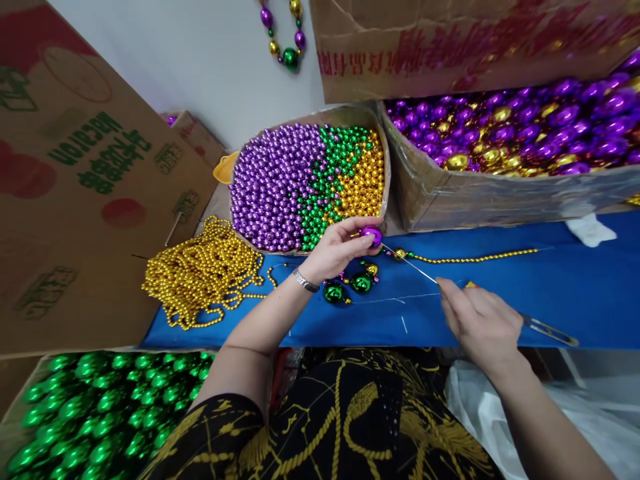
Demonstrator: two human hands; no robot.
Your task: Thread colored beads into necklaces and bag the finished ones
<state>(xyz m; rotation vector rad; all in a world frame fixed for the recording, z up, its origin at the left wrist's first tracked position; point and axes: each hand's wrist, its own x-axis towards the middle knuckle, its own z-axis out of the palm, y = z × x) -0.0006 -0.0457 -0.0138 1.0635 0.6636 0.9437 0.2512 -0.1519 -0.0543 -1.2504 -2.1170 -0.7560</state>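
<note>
Between the thumb and fingers of my left hand is a large shiny purple bead. My right hand is closed on a long thin needle, whose far end reaches the purple bead. Whether the tip is inside the bead's hole, I cannot tell. A metal tool with a looped end sticks out behind my right hand; its other end is hidden. Below my left hand lie strung green beads and a gold bead. Beyond the needle runs a string of small gold beads.
A box of small purple, green and gold beads stands behind my left hand. Right of it is a carton of larger purple and gold beads. Gold bead chains are heaped at left. Green beads fill a box lower left.
</note>
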